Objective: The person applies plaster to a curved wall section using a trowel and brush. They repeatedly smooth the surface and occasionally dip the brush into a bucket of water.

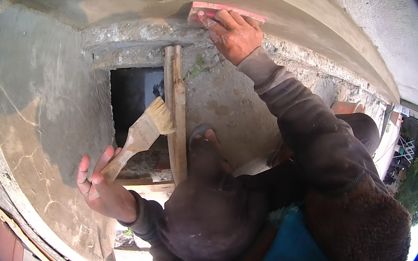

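Note:
My left hand (107,190) is closed around the handle of a wide paintbrush (139,136). Its pale bristles point up and to the right, apart from the wall. Stretched out ahead, my right hand (233,33) grips a plastering float (228,11) with a pink edge. The float lies against the smooth grey plaster (305,19) of the far wall, near its lower edge. My fingers hide most of the float's handle.
Wooden battens (176,108) stand beside a dark rectangular opening (129,96) in the concrete. A partly damp, cracked plaster wall (36,125) rises on the left. My foot (212,138) stands on the rough concrete floor (232,107). A reddish object (348,108) lies behind my right arm.

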A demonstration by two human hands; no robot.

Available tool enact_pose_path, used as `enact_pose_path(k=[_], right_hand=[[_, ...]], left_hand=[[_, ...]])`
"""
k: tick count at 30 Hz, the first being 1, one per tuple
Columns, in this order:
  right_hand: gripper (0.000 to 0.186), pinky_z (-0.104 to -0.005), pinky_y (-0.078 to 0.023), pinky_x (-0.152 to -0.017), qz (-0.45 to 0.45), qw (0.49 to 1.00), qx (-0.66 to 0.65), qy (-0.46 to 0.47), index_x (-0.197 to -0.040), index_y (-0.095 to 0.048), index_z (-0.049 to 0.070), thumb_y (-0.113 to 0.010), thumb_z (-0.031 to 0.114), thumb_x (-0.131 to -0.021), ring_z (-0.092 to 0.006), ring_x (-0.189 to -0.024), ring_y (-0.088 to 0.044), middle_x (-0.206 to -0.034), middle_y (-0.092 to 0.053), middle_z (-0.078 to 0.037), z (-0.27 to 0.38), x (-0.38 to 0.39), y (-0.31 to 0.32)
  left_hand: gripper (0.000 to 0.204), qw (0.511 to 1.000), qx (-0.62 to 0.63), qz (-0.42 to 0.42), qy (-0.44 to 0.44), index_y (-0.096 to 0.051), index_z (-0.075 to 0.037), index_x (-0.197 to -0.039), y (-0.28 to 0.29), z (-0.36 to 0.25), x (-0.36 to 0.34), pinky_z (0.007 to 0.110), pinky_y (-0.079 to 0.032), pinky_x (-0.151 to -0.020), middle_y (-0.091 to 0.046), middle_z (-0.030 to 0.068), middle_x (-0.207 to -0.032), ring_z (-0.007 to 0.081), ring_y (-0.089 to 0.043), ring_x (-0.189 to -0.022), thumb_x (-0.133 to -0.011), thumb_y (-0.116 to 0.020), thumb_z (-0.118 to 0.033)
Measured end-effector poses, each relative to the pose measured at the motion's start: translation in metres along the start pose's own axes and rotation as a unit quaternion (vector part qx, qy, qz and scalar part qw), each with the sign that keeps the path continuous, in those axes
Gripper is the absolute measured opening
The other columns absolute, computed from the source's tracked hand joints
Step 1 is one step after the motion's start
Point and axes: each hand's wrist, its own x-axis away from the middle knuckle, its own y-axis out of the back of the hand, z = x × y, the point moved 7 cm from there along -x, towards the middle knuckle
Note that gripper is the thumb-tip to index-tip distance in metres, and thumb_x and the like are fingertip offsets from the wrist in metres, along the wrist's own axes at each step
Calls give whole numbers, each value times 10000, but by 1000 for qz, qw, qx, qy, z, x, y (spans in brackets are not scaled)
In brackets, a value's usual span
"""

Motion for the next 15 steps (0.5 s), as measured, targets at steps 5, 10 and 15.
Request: enact_pose_path(k=[5, 10, 15], right_hand=[[557, -305, -501, -725, -116, 993, -31, 11, -1321, -715, 297, -809, 200, -780, -134, -849, -615, -965, -596, 68, 13, -26, 54], [515, -318, -499, -706, -63, 997, -28, 17, -1283, -726, 266, -778, 193, -775, -121, -878, -617, -942, -572, 68, 17, -27, 19], [505, -307, -506, -703, -97, 994, -53, 7, -1265, -736, 255, -761, 166, -769, -108, -903, -621, -951, -577, 69, 20, -38, 50]], left_hand=[[695, 1000, 8, -1, -8, -461, 86, -1302, 1, 0, 1, 475, -619, -885, -724, 337, -967, 410, -749, -883, -951, -739, -445], [676, 999, 5, 28, -22, -435, 95, -1310, -4, -10, 5, 484, -589, -933, -715, 352, -1003, 414, -743, -902, -976, -713, -423], [488, 999, 9, 28, -23, -613, 151, -1095, 7, 1, 9, 444, -625, -881, -636, 248, -1183, 350, -708, -1023, -1053, -566, -333]])
